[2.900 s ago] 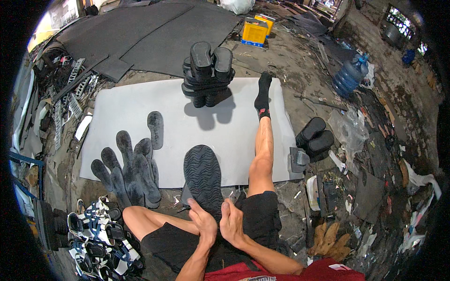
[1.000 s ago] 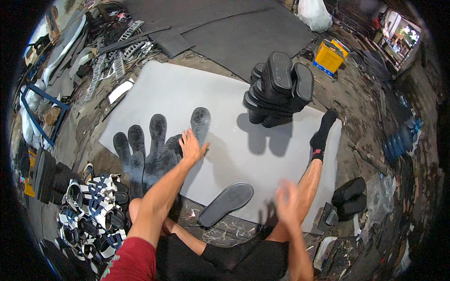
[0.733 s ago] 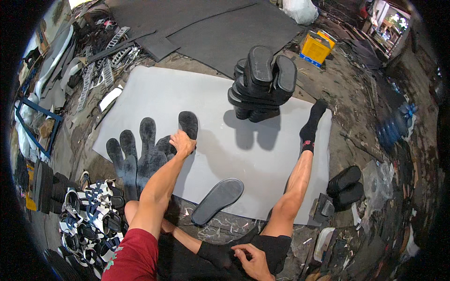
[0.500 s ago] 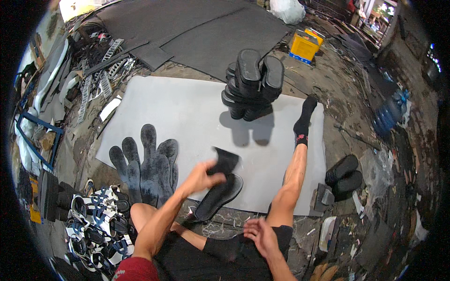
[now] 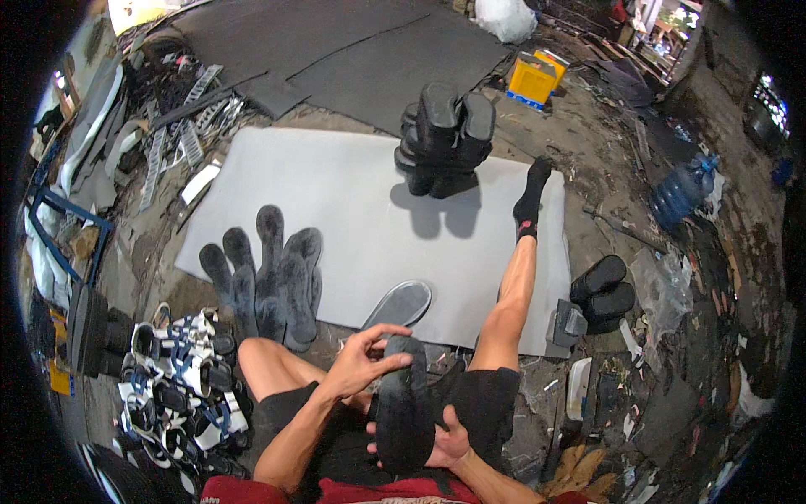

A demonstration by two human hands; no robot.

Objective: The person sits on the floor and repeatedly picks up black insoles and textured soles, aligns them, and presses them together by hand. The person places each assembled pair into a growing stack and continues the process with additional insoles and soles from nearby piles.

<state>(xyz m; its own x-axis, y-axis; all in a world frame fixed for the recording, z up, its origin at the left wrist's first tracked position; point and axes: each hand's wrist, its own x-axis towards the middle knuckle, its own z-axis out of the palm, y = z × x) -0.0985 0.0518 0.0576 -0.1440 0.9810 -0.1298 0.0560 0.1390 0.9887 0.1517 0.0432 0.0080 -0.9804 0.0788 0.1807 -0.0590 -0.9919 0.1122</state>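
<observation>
Fingers [image 5: 390, 328] of the left hand [image 5: 363, 365] are closed on the far end of a dark insole [image 5: 401, 412], with the thumb against its face. The right hand [image 5: 449, 441] wraps the near end from beneath, fingertips showing past the left edge and thumb raised on the right. The dark insole is held lengthwise over the lap, between the 2 hands.

Just beyond the left hand, 1 flat sole [image 5: 403, 304] lies slanted across the near edge of a pale grey sheet [image 5: 361, 218]. To the left, dark insoles [image 5: 295, 286] overlap in a fan, partly off the near left part of the pale grey sheet. A tall stack of black soles [image 5: 441, 126] stands at the far edge. On the right, the person's socked foot [image 5: 531, 202] rests on the pale grey sheet.

Outside it, strapped sandals [image 5: 180, 374] are heaped near left, 2 black soles [image 5: 609, 301] lie together right, and work gloves [image 5: 579, 470] lie near right. Far off are 2 yellow containers [image 5: 531, 81] and black sheeting [image 5: 361, 71].
</observation>
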